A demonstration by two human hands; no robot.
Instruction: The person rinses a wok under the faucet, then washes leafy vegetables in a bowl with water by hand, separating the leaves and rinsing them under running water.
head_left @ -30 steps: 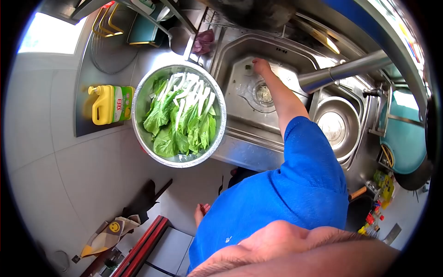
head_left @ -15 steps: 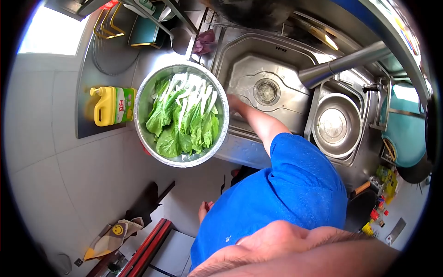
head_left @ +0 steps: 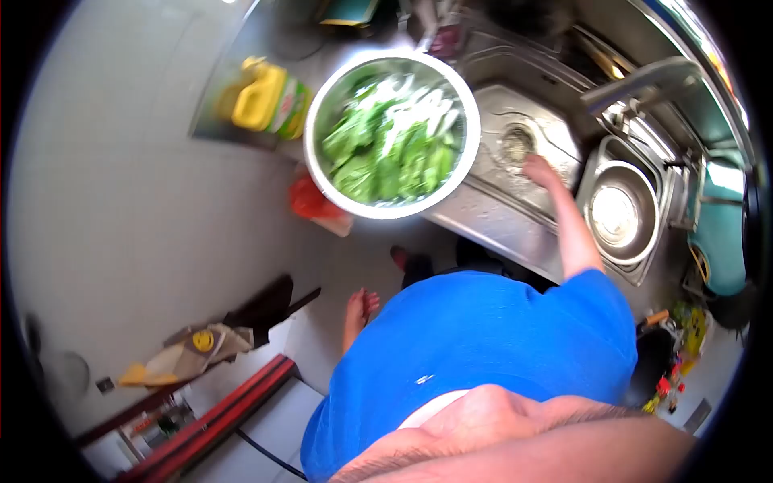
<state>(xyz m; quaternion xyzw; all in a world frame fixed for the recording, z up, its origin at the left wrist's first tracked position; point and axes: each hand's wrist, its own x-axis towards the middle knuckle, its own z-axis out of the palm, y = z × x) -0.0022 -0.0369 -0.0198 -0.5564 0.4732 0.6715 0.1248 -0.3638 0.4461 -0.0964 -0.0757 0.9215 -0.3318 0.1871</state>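
Observation:
My right hand (head_left: pixel 541 171) reaches over the steel sink (head_left: pixel 491 165), close to the drain (head_left: pixel 519 145). Its fingers are blurred and point away from me, so their grip does not show. Left of the sink stands a big round metal basin (head_left: pixel 311 133) holding leafy green vegetables (head_left: pixel 386 149) with white stalks, apart from both hands. Low at my left side hangs my left hand (head_left: pixel 364 304), holding nothing, its fingers loosely apart.
A yellow jug (head_left: pixel 259 97) with a green label stands left of the basin. Below its rim shows a red bag (head_left: pixel 310 197). A smaller metal bowl (head_left: pixel 620 213) sits in the right-hand sink, near the faucet (head_left: pixel 644 84). Counter edge and floor lie before me.
My right hand has moved from beside the basin rightward to over the sink drain. The whole view has shifted, and my left hand shows more fully at my side.

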